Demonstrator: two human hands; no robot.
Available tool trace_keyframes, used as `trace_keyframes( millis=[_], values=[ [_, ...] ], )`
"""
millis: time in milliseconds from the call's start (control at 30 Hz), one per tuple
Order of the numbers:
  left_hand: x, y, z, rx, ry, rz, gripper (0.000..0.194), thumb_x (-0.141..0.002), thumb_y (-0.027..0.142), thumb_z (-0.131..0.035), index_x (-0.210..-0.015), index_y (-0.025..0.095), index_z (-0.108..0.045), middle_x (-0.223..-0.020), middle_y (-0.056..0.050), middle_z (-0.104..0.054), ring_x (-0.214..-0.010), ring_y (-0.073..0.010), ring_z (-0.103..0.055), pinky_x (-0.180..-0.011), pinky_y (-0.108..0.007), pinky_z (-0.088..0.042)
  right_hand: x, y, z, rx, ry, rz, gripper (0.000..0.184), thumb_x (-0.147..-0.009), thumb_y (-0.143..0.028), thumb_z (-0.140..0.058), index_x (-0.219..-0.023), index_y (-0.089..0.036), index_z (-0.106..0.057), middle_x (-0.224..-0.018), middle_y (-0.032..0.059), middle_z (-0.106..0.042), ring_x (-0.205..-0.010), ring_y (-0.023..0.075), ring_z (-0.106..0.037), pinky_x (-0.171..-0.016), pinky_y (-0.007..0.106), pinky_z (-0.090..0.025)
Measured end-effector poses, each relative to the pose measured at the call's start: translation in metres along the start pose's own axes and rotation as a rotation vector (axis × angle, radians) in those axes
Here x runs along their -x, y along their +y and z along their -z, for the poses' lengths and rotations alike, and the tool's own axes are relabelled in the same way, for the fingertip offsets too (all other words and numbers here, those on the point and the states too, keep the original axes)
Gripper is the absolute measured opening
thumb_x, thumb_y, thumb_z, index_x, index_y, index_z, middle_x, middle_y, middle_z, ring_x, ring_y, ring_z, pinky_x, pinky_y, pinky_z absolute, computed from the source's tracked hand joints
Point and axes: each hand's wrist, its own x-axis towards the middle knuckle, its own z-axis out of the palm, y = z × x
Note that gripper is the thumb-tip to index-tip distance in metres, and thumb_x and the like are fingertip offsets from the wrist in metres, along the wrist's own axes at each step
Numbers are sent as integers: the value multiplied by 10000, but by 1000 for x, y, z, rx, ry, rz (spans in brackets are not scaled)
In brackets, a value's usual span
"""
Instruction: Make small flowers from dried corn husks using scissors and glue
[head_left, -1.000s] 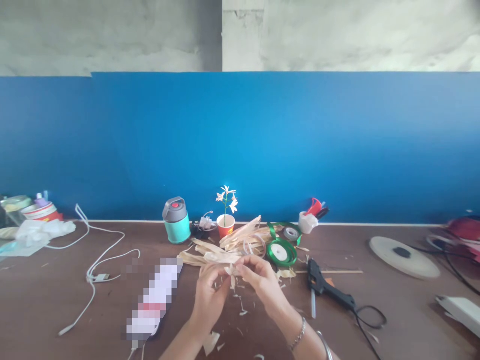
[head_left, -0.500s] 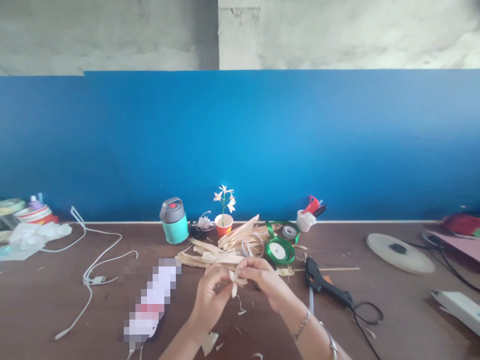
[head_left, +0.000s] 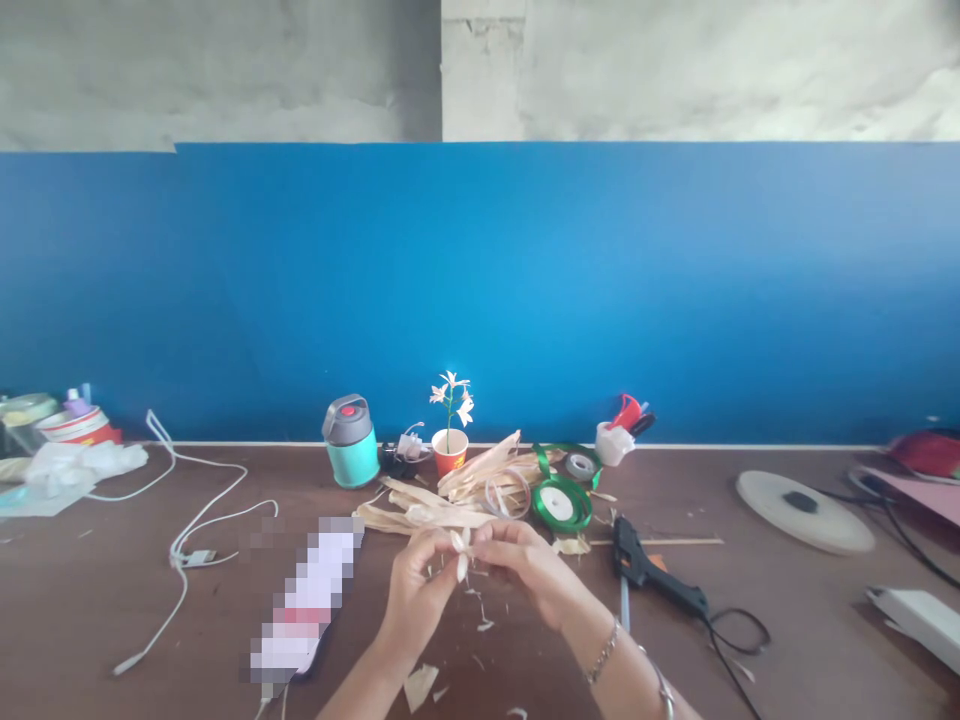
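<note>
Left hand (head_left: 414, 590) and right hand (head_left: 527, 572) pinch small dry husk petals (head_left: 461, 553) at lower center; overtight fingers could split them. Glue gun (head_left: 649, 572) lies near, lower right.

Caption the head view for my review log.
Left hand and right hand pinch a small husk flower beside dried husk strips, green ribbon and a glue gun.

Obstructions around left hand (head_left: 415, 590) and right hand (head_left: 529, 575): pale dried corn-husk strips (head_left: 480, 487) at 12 o'clock; black hot-glue gun (head_left: 652, 577) at 3 o'clock. Passage: 6 o'clock, small husk scraps (head_left: 420, 686) only.
</note>
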Motion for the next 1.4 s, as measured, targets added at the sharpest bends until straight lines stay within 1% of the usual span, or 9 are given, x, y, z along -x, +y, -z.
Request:
trace_keyframes(
  millis=[167, 333, 400, 567, 767, 1033, 1200, 1333, 1400],
  values=[
    [0, -1, 0, 0, 22, 0, 139, -786, 260, -603, -674, 179, -616, -733, -24, -647, -739, -186, -618, -728, -286, -490, -5, 8, 3, -24, 5, 6, 239, -608, -347, -771, -627, -159, -625, -588, -35, -571, -547, 80, -441, -525, 202, -281],
    [0, -13, 2, -117, 171, -12, 116, -772, 283, -623, -716, 182, -633, -752, -25, -652, -721, -189, -626, -681, -284, -501, -8, 14, 3, 42, 102, -53, 336, -720, -484, -644, -631, -160, -628, -552, -25, -575, -510, 83, -461, -499, 206, -277],
    [0, -17, 2, -170, 195, -45, 111, -781, 281, -618, -724, 187, -636, -766, -29, -651, -753, -196, -628, -713, -297, -499, -6, 14, -1, 96, 72, -110, 321, -718, -455, -640, -613, -151, -635, -512, -26, -561, -473, 72, -439, -492, 204, -274],
    [2, -15, 0, -236, 185, -114, 96, -780, 239, -605, -695, 202, -629, -768, -37, -661, -781, -208, -627, -735, -322, -503, -2, 17, -15, 28, 72, -71, 194, -607, -300, -718, -550, -152, -606, -502, -42, -545, -473, 61, -417, -488, 197, -267],
    [2, -8, -2, -289, 195, -143, 148, -784, 237, -581, -643, 210, -613, -723, -28, -659, -754, -206, -627, -707, -322, -492, 0, 24, -22, -170, 103, -152, 202, -570, -312, -724, -600, -156, -599, -497, -56, -523, -421, 49, -382, -434, 196, -175],
    [3, -14, -1, -359, 212, -240, 165, -774, 210, -586, -610, 224, -602, -678, -5, -668, -736, -199, -616, -708, -320, -468, 1, 25, -28, -109, 168, -116, 175, -573, -277, -684, -565, -163, -552, -477, -60, -514, -406, 46, -358, -431, 199, -170],
    [3, -15, -1, -235, 204, -123, 116, -739, 214, -590, -625, 211, -617, -712, -15, -660, -742, -203, -622, -707, -314, -482, 3, 24, -31, -107, 168, -117, 191, -589, -318, -683, -591, -161, -575, -498, -53, -527, -405, 46, -365, -420, 197, -173],
    [-2, -14, 1, -60, 152, 67, 124, -732, 282, -619, -664, 180, -637, -688, -11, -642, -682, -192, -618, -650, -283, -488, 2, 18, -22, 66, 110, -139, 305, -692, -436, -614, -605, -144, -639, -488, -19, -558, -406, 55, -396, -425, 190, -214],
    [-3, -13, 2, -19, 125, 116, 149, -737, 305, -637, -678, 169, -650, -684, -12, -642, -687, -191, -614, -664, -278, -482, -1, 15, -14, 153, 136, -63, 367, -717, -467, -589, -534, -150, -610, -438, -20, -527, -394, 63, -391, -422, 195, -235]
  ],
)
